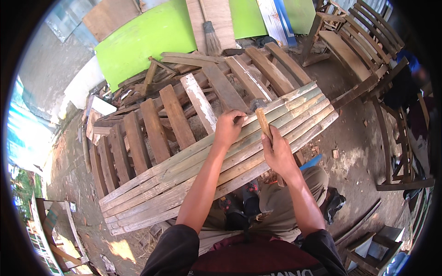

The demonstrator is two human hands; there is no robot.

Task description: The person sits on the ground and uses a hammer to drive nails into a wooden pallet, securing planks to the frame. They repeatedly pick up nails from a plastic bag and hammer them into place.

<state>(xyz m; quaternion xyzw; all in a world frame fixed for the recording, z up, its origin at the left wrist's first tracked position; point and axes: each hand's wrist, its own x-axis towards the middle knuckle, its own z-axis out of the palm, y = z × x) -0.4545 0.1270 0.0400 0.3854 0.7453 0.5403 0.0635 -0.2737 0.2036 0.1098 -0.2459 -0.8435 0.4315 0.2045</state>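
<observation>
Long weathered bamboo slats (pixel 193 161) lie side by side in front of me, slanting up to the right over a slatted wooden frame. My right hand (pixel 279 154) is wrapped round the wooden handle of a hammer (pixel 262 120). The hammer's dark head is at the far edge of the slats, just right of my left fingertips. My left hand (pixel 229 127) is closed in a pinch at that same far edge. Whatever sits between its fingertips is too small to make out.
Brown planks (pixel 169 115) of the frame extend beyond the slats. A broom (pixel 212 39) leans against a board by green panels (pixel 147 43). Wooden chairs (pixel 354 50) stand at the far right, a wooden frame (pixel 384 252) at the lower right. Scrap wood litters the ground.
</observation>
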